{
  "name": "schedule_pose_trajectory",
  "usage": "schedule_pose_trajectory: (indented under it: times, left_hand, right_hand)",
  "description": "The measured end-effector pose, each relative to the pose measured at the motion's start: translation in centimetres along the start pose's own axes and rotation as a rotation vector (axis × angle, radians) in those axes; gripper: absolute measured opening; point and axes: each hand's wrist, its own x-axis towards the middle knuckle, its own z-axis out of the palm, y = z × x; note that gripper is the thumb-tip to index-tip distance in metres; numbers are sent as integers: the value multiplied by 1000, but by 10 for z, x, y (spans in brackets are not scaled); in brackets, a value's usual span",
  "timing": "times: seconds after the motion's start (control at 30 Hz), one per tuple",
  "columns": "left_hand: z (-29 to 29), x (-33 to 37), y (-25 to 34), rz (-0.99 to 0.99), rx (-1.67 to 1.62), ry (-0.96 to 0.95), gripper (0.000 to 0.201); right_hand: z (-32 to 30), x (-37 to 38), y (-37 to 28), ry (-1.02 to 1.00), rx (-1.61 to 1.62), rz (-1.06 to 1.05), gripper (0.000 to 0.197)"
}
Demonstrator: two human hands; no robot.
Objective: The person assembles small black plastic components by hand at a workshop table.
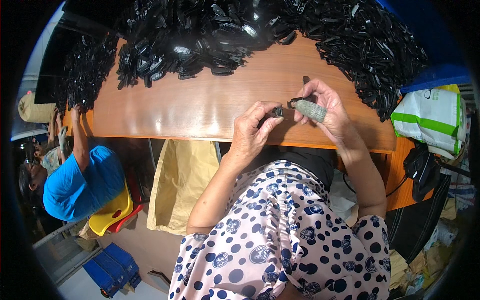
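Observation:
Over the front part of the brown wooden table (200, 110), my left hand (251, 125) pinches a small black plastic piece (278, 112) between thumb and fingertips. Just right of it, my right hand (327, 107) grips a longer black plastic part (306, 81) with a narrow end sticking up past the fingers. A grey-green woven wrap (311, 110) covers one finger of that hand. The two pieces are close together, with a small gap between them. Their exact kind is too small to make out, and my fingers hide part of each.
Heaped black plastic parts (200, 40) line the table's far side, with another heap (370, 55) at right. A white-and-green bag (427, 120) stands at the right edge. Below the table hangs a tan sack (182, 185). At left, a person in blue (85, 182) sits at work.

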Motion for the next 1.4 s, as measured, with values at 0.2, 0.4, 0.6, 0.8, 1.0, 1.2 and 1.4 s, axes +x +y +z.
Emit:
schedule_pose_trajectory:
  times: [0.2, 0.4, 0.6, 0.8, 1.0, 1.2, 1.4]
  left_hand:
    - [-4, 0, 6, 41, 9, -7, 22]
    - [-6, 1, 12, 35, 67, -28, 21]
    - [-15, 0, 13, 263, 287, -53, 26]
    - [-15, -1, 28, 134, 132, -118, 20]
    - [-18, -5, 11, 23, -236, 14, 26]
    - [-41, -42, 6, -344, -775, 49, 26]
    - [-77, -95, 1, -520, -796, 207, 34]
  right_hand:
    - [13, -2, 5, -22, 245, 68, 22]
    - [7, -5, 8, -43, 207, 163, 20]
    - [10, -3, 0, -76, -44, 255, 19]
    - [2, -4, 3, -180, 159, 508, 29]
    - [24, 4, 3, -345, 297, 457, 62]
    - [58, 13, 35, -535, 371, 487, 66]
    - [124, 17, 63, -562, 124, 498, 54]
